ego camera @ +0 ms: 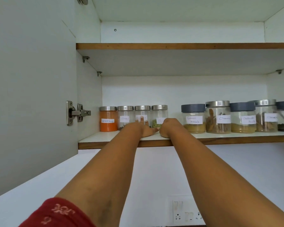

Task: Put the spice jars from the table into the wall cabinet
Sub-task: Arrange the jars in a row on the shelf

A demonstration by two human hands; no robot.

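Note:
Four steel-lidded spice jars stand in a row on the lower cabinet shelf (95,138): red chilli powder (108,119), cloves (125,114), a third jar (142,111) with its label partly covered, and a jar of green spice (159,113). My left hand (142,128) lies on the shelf with straight fingers touching the front of the third jar. My right hand (170,126) rests on the shelf against the lower right of the green-spice jar, knuckles toward me. Its curled fingertips are hidden, so I cannot see whether they hold the jar.
Further right on the shelf stand garam masala (193,118), cinnamon (218,117), coriander powder (243,119) and more jars. A gap separates the two groups. The upper shelf (170,46) is above; the open door (31,95) with its hinge (78,113) hangs left. A wall socket (185,212) sits below.

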